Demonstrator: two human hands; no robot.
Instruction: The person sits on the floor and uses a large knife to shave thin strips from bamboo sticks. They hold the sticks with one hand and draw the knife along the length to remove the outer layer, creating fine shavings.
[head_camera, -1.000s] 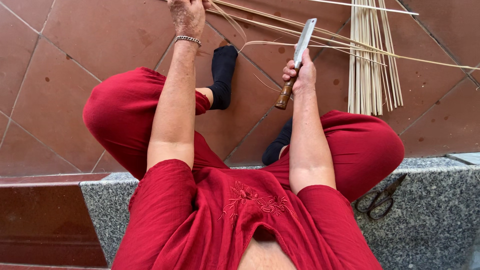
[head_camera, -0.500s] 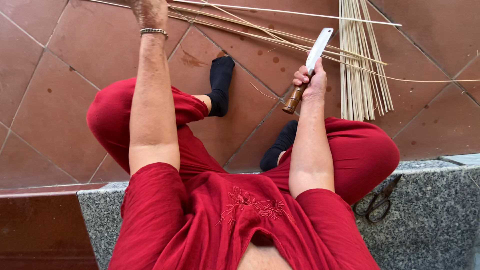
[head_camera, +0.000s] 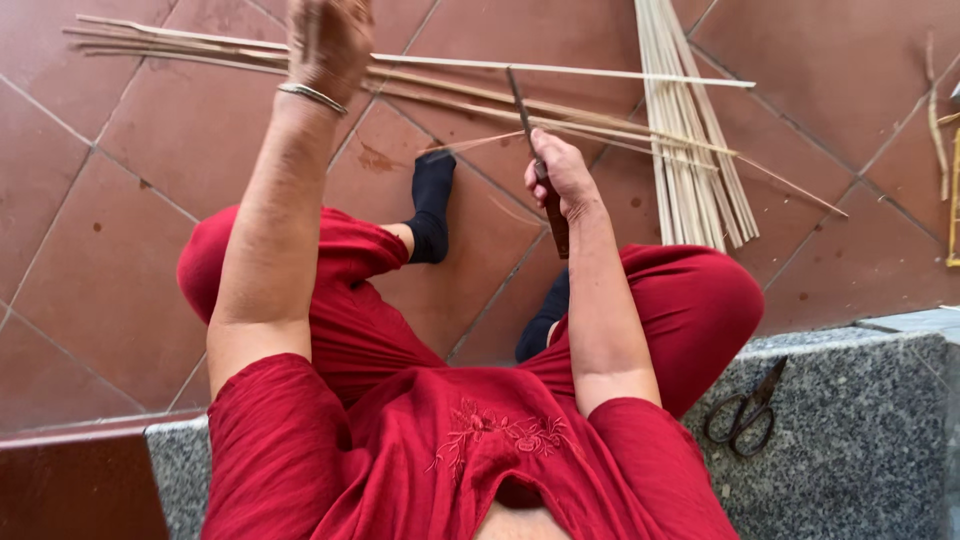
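The person sits on a grey stone ledge (head_camera: 850, 440) in red clothes, black-socked feet on the tiled floor (head_camera: 140, 240). The right hand (head_camera: 560, 172) is closed around the wooden handle of a knife (head_camera: 535, 150), whose blade points up and away, its edge meeting a thin bamboo strip (head_camera: 470, 143) that runs leftward just above the floor. The left hand (head_camera: 328, 42), with a metal bangle (head_camera: 312, 96) at the wrist, is raised at the top of the view and blurred; its fingers curl around the long strips there, though exactly how it pinches them cannot be told. A loose sheaf of strips (head_camera: 200, 45) lies flat across the floor from the far left to the right, passing behind both hands. A second bundle (head_camera: 690, 130) lies nearly upright in the picture, fanning out toward the right knee and crossing the flat sheaf. Black scissors (head_camera: 745, 412) rest on the ledge beside the right thigh, well apart from both hands. A few more strips (head_camera: 940, 120) lie at the far right edge.
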